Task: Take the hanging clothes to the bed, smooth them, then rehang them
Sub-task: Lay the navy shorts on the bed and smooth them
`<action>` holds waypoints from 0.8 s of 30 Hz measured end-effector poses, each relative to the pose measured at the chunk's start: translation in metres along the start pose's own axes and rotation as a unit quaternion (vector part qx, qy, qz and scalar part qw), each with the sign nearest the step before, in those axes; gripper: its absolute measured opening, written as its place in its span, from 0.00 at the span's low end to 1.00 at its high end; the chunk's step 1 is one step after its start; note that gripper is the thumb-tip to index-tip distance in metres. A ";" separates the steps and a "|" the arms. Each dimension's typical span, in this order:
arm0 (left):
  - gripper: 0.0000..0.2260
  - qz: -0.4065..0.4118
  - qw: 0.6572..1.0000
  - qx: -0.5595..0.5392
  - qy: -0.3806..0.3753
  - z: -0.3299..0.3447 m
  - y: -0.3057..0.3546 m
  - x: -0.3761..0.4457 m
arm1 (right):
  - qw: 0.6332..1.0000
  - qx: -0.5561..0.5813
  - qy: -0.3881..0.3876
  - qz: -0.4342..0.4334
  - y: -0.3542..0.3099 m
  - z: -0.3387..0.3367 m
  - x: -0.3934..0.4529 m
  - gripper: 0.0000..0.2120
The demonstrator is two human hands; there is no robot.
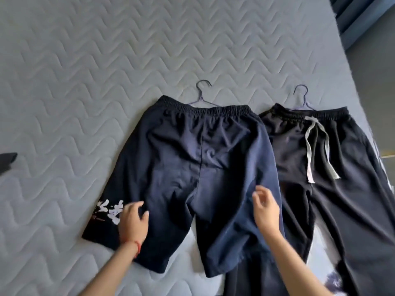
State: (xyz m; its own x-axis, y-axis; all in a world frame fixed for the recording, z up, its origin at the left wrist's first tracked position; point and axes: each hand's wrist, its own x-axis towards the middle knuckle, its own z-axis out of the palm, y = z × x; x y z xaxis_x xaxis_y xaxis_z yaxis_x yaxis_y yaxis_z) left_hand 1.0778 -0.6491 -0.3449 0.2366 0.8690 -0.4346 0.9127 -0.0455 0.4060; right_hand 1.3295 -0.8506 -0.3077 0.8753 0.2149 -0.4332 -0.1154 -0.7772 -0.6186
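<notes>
Both hands are released: left hand (134,218) rests flat on navy shorts (203,159); right hand (266,210) hovers above them. Mattress (85,82) carries shorts beside black trousers (342,189).

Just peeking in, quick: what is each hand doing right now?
Left hand: open, fingers resting on the navy blue fabric shorts beside their white print.
Right hand: open, fingers relaxed, over the same shorts, holding nothing.

white printed characters on navy shorts (201,163) leg, blurred, not readable.
</notes>
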 end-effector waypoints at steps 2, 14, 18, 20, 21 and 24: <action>0.14 -0.082 0.997 -0.001 0.013 0.009 -0.032 -0.039 | 0.998 0.017 -0.031 0.061 0.033 0.008 -0.044 0.06; 0.14 -0.435 0.826 -0.344 -0.103 0.049 -0.065 -0.083 | 0.889 0.145 -0.143 0.411 0.099 0.068 -0.137 0.21; 0.13 -0.425 0.766 -0.465 -0.127 0.051 -0.058 -0.070 | 0.854 0.284 -0.124 0.419 0.095 0.068 -0.131 0.14; 0.11 -0.404 0.781 -0.458 -0.130 0.050 -0.056 -0.074 | 0.847 0.298 -0.132 0.420 0.095 0.068 -0.131 0.10; 0.07 -0.397 0.787 -0.454 -0.132 0.050 -0.054 -0.078 | 0.848 0.297 -0.138 0.417 0.097 0.069 -0.131 0.09; 0.04 -0.389 0.799 -0.438 -0.135 0.052 -0.048 -0.093 | 0.861 0.269 -0.170 0.396 0.096 0.070 -0.136 0.12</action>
State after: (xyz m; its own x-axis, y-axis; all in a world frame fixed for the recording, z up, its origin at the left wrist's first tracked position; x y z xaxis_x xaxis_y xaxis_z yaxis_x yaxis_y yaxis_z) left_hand 1.0289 -0.7534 -0.3655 -0.1176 0.3240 -0.9387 0.2638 0.9215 0.2850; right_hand 1.1667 -0.9126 -0.3542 0.2452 -0.0247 -0.9691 -0.8942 -0.3921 -0.2163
